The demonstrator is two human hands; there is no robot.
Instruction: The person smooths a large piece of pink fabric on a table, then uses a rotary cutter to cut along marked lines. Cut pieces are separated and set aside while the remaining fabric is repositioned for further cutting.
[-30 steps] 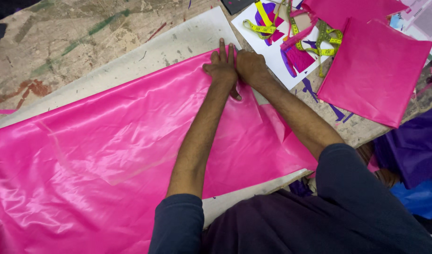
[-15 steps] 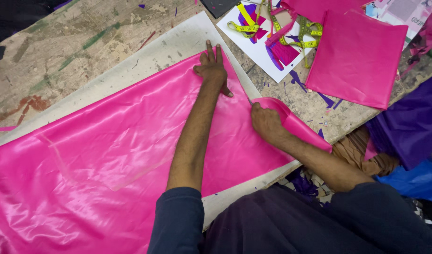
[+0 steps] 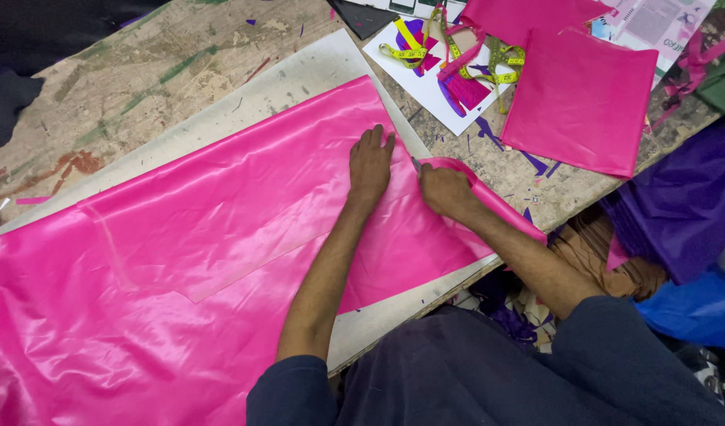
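Pressing flat with spread fingers, the left hand (image 3: 370, 164) is lying open on the pink cloth (image 3: 220, 237), near its far right edge, which looks like a way of keeping the slippery sheet from sliding. The right hand (image 3: 445, 189) is closed around a small tool; only a thin metal tip (image 3: 417, 165) is showing, so I cannot tell what kind it is. That hand is sitting just beside the left one, right at the cloth's edge, where a narrow pink strip (image 3: 496, 203) is curling up and away over the wrist towards the table's near side. The cloth is spreading across a pale board (image 3: 299, 79) that is lying on the worn wooden table (image 3: 102, 71), giving it a smooth backing. Well apart, beyond the hands, a yellow measuring tape (image 3: 457, 55) is lying tangled among pink scraps on a white sheet, beside a folded pink square (image 3: 579, 99). Purple cloth (image 3: 686, 205) is hanging at the right.
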